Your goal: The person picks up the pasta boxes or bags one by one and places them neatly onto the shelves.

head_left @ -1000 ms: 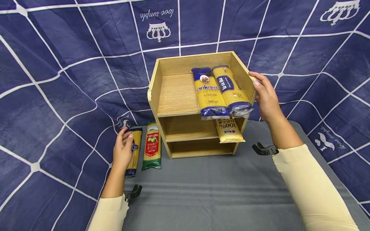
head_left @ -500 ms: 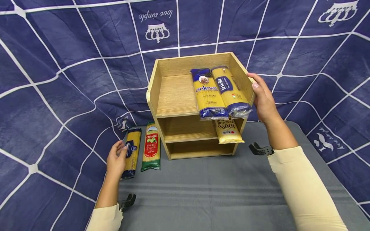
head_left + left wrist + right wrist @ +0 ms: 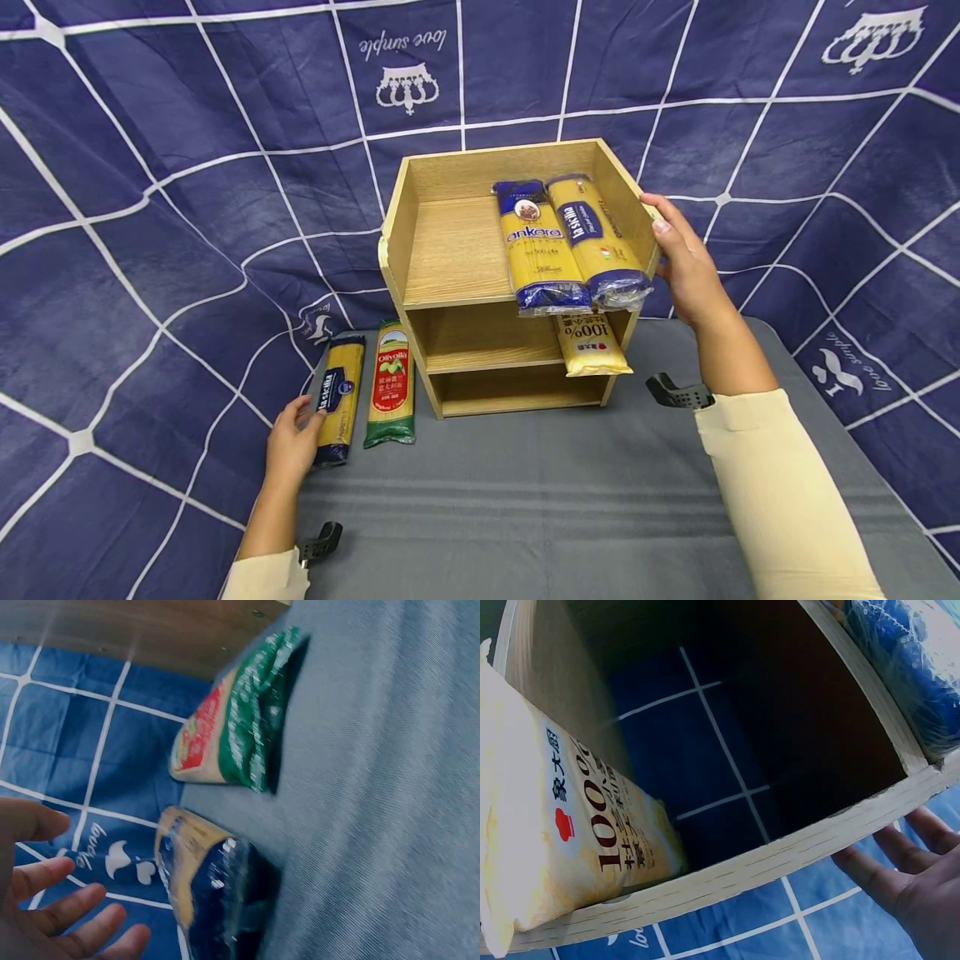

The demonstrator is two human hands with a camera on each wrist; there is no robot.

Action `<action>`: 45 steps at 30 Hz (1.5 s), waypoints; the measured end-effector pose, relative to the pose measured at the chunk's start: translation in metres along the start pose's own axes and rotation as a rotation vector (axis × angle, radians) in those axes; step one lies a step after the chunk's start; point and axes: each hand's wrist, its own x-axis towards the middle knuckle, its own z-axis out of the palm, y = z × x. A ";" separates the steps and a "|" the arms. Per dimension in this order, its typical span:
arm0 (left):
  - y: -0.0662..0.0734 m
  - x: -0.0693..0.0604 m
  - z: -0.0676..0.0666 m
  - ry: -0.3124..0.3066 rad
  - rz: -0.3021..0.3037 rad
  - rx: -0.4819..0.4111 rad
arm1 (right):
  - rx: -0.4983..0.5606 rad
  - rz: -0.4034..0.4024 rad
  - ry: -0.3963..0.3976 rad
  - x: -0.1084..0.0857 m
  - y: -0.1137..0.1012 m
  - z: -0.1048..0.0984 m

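Note:
In the head view, my left hand point(image 3: 292, 446) is beside a yellow and navy la sicilia spaghetti packet point(image 3: 341, 400) lying on the table at left. The left wrist view shows that hand's fingers point(image 3: 82, 900) spread and relaxed, apart from the packet point(image 3: 202, 885). To its right lies a red and green Olivoilà spaghetti packet point(image 3: 391, 383). My right hand point(image 3: 686, 267) rests against the right side of a wooden shelf point(image 3: 457, 242), its thumb at the panel's edge. From the right wrist, fairly straight fingers point(image 3: 885, 874) touch the panel's outside.
On the shelf's top level lie an ankara packet point(image 3: 542, 250) and another la sicilia packet point(image 3: 596, 237). A pale yellow noodle packet point(image 3: 592, 346) juts from the middle level. Blue patterned cloth point(image 3: 300, 167) hangs behind and at both sides of the grey table point(image 3: 510, 492).
My left hand has moved down and left, from over the left spaghetti packet to its left side, uncovering more of the label. The right hand stays at the shelf's side.

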 end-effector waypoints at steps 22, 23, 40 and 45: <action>-0.033 0.003 0.011 -0.120 -0.067 0.245 | -0.018 0.004 0.004 0.000 0.003 0.003; -0.034 0.003 0.012 -0.126 -0.059 0.254 | -0.017 0.005 0.004 0.000 0.002 0.003; -0.036 0.003 0.015 -0.152 -0.043 0.321 | 0.000 0.002 0.029 0.000 0.004 0.003; -0.039 0.005 0.019 -0.148 -0.065 0.317 | 0.004 0.000 0.031 -0.001 0.004 0.004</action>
